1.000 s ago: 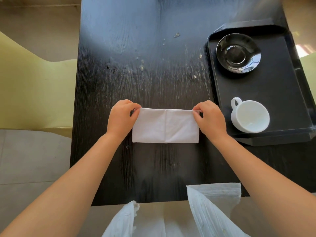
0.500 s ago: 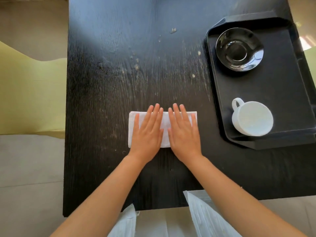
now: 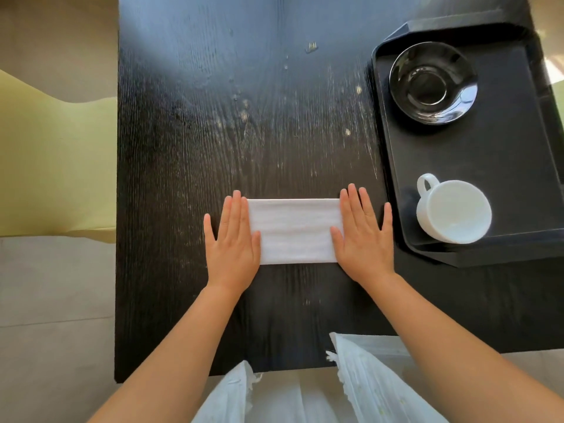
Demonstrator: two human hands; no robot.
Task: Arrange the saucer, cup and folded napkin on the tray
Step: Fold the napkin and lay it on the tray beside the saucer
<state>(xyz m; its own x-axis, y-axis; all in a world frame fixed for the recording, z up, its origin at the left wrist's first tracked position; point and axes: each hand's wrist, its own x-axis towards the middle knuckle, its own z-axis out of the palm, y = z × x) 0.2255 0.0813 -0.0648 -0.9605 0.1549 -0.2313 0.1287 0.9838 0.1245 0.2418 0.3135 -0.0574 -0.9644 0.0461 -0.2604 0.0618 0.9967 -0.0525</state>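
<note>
A white folded napkin [image 3: 294, 231] lies flat on the black table, a long rectangle. My left hand [image 3: 233, 239] rests palm down on its left end, fingers spread. My right hand [image 3: 363, 236] presses flat on its right end. At the right stands a black tray [image 3: 476, 154]. On the tray's far part sits a black glossy saucer [image 3: 432, 83]. A white cup [image 3: 453, 210] stands on the tray's near part, its handle pointing to the far left.
The black wooden table [image 3: 244, 117] has pale specks and smears in its middle. A yellow-green chair [image 3: 52, 160] stands off the table's left edge. White clothing [image 3: 366, 389] hangs over the near edge.
Both hands have slid apart from the napkin's middle to its two ends, flattening it. A second ago they pinched its far corners.
</note>
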